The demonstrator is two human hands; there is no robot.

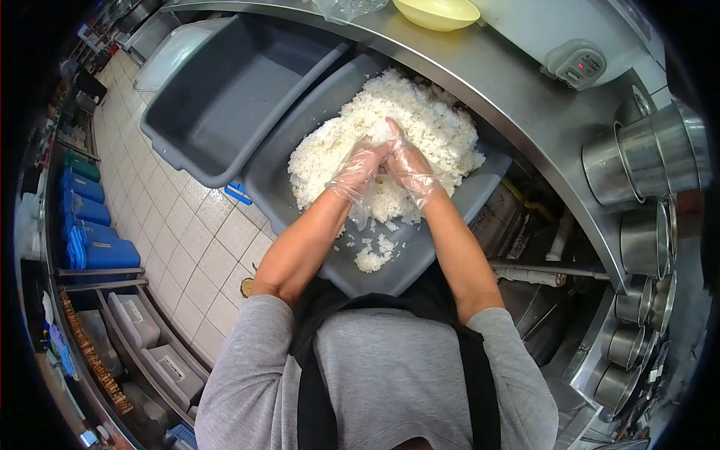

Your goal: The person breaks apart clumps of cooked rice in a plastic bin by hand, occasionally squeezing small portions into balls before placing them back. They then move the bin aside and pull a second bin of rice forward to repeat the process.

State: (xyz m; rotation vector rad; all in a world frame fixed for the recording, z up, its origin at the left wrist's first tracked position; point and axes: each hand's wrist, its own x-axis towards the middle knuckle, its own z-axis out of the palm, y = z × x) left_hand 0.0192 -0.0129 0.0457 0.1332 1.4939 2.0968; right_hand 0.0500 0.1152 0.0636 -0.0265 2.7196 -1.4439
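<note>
A big mound of cooked white rice fills much of a grey plastic tub in front of me. My left hand and my right hand, both in clear plastic gloves, come together over the mound. They are cupped around some rice, with the fingers partly hidden. A small loose clump of rice lies on the tub's near side, with scattered grains around it.
A second grey tub stands on the left. Behind runs a steel counter with a yellow bowl and a white appliance. Steel pots are at right, blue containers at left, above the tiled floor.
</note>
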